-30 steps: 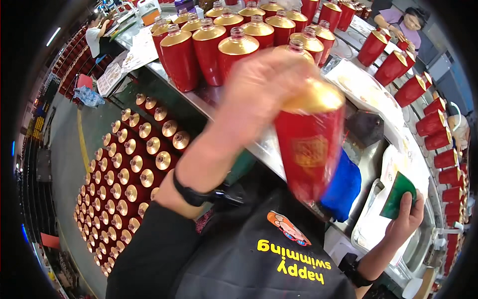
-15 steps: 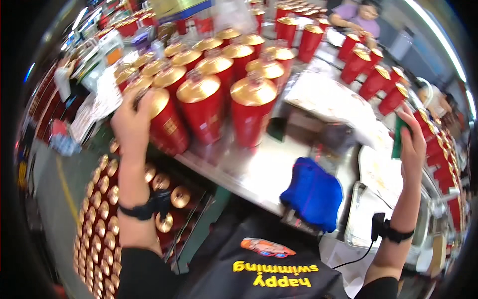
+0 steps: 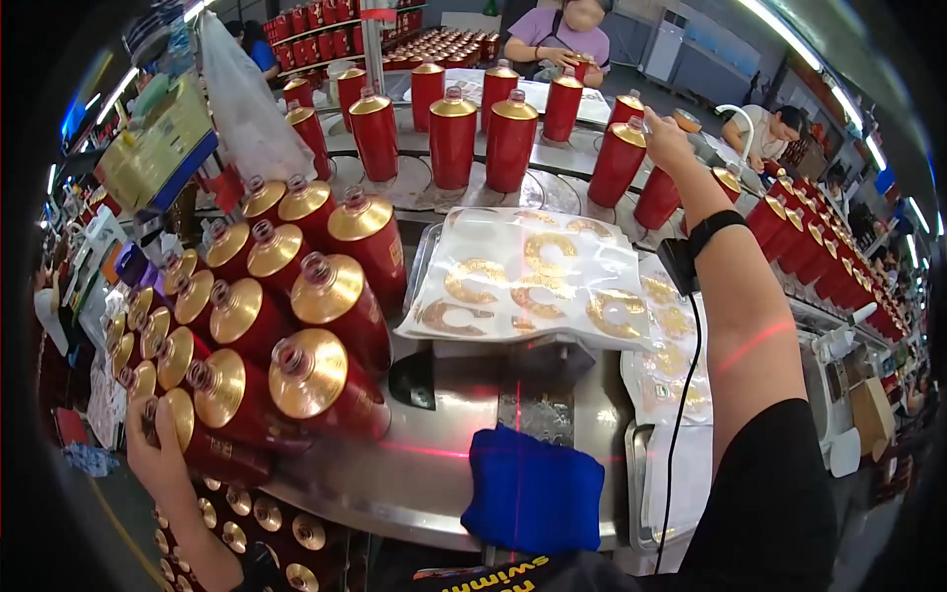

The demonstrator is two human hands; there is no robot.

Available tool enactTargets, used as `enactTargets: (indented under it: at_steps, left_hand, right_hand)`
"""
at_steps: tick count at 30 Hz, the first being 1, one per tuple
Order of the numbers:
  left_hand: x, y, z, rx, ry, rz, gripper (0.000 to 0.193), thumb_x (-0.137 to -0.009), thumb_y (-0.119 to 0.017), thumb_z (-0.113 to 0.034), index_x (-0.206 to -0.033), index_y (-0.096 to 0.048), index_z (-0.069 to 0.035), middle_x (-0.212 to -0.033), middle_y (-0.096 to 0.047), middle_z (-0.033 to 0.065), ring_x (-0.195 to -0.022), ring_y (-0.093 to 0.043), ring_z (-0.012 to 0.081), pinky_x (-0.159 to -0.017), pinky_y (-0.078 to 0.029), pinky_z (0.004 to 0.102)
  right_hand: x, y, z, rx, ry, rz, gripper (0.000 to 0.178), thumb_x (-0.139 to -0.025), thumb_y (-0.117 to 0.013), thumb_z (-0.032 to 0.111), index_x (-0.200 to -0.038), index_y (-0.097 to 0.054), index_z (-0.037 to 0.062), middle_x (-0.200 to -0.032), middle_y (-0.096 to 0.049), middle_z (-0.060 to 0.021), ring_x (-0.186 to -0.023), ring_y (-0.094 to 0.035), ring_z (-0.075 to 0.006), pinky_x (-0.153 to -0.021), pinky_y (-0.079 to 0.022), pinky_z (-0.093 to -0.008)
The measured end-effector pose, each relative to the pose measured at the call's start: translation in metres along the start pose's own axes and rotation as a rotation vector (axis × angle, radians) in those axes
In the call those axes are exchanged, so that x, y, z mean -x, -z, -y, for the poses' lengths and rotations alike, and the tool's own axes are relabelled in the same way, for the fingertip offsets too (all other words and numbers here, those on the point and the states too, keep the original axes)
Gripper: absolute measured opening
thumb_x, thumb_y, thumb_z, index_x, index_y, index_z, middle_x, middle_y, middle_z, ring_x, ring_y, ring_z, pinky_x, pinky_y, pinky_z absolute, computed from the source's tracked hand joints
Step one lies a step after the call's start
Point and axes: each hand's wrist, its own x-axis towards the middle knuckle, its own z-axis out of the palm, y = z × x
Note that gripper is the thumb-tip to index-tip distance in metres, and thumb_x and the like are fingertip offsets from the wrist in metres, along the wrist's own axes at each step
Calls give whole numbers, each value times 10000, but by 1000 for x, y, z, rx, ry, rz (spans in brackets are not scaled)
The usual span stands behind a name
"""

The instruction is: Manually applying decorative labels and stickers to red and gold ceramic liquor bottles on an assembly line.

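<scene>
At the front left, my left hand (image 3: 158,456) has its fingers closed round the neck of a red bottle (image 3: 219,444) with a gold shoulder. That bottle stands at the near corner of a tight group of similar bottles (image 3: 314,380). My right arm reaches far forward, and my right hand (image 3: 669,146) is closed at the neck of another red bottle (image 3: 617,166) in the far row; the palm side is hidden. Between my arms lie a sheet of gold ring-shaped decals (image 3: 538,271) and a folded blue cloth (image 3: 535,491). A dark green tool (image 3: 412,382) rests beside the bottles.
More red bottles stand along the curved conveyor (image 3: 414,178). Across it a person in purple (image 3: 582,44) handles a bottle, and another person (image 3: 769,138) works at the right. A cable (image 3: 681,424) hangs from my right wrist. Gold-topped bottles (image 3: 268,513) sit below the table's left edge.
My view has swung right and up. My right hand has gone forward to a far-row bottle, and the green piece seen by it earlier is out of sight. My left hand stays at the group's near corner.
</scene>
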Motion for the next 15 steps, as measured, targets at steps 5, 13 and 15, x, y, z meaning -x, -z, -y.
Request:
enactTargets:
  at_steps: [5,13,15]
  left_hand:
    - [6,1,-7,-155,-47,-52,272,-975,-563,-164,-1179,-570,16,-1127,-608,115,-1032,-568,213,-923,-439,328]
    - [29,3,-58,-102,-182,-172,374,-959,-471,-41,-1319,-483,60,-1343,-508,181,-1290,-453,271,-1089,-337,389]
    - [37,2,-71,12,-229,-238,402,-913,-459,30,-1309,-460,101,-1343,-491,204,-1293,-447,274,-1096,-334,395]
  right_hand:
    - [-10,-14,-35,174,8,168,345,-897,-530,164,-1231,-561,84,-1164,-596,-228,-1103,-577,-395,-913,-468,-468]
    - [-24,-68,-134,95,-27,-75,236,-852,-540,96,-1080,-574,46,-1112,-604,-249,-1072,-579,-427,-909,-471,-488]
    - [-31,-76,-171,254,62,-31,321,-911,-445,164,-1178,-552,22,-1138,-607,-225,-1053,-571,-409,-887,-462,-481]
